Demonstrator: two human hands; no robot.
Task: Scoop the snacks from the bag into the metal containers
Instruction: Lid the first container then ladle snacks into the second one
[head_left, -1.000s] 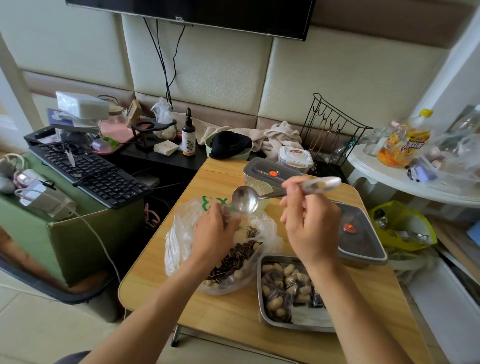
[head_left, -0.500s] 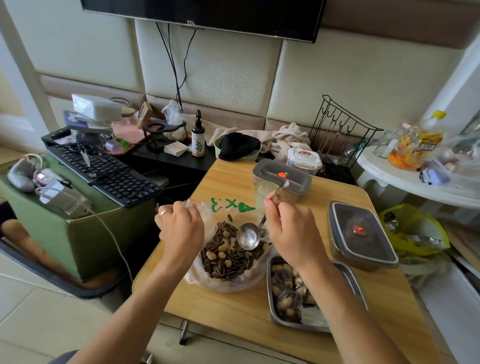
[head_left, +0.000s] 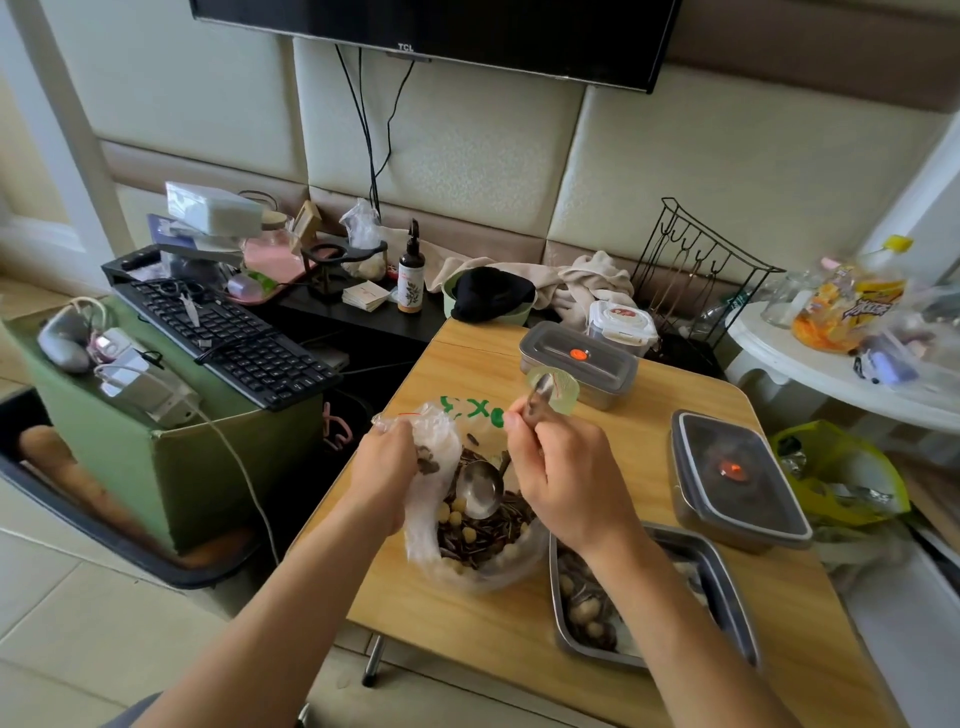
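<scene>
A clear plastic bag (head_left: 423, 525) of striped seeds and pale nuts sits on the wooden table (head_left: 644, 447). My left hand (head_left: 387, 470) grips the bag's left rim and holds it open. My right hand (head_left: 563, 475) holds a metal spoon (head_left: 480, 486) by its handle, its bowl down inside the bag on the snacks. To the right of the bag lies an open metal container (head_left: 737, 613) partly filled with snacks, half hidden by my right forearm.
Two lidded metal containers stand on the table, one at the right (head_left: 737, 478) and one at the back (head_left: 579, 361). A keyboard (head_left: 228, 340) on a green box lies left. A white side table (head_left: 810, 364) with bottles and a wire rack (head_left: 701, 265) are at right.
The spoon went from raised above the bag down into it, its bowl now deeper among the snacks. My left hand shifted along the bag's rim and pulled it wider.
</scene>
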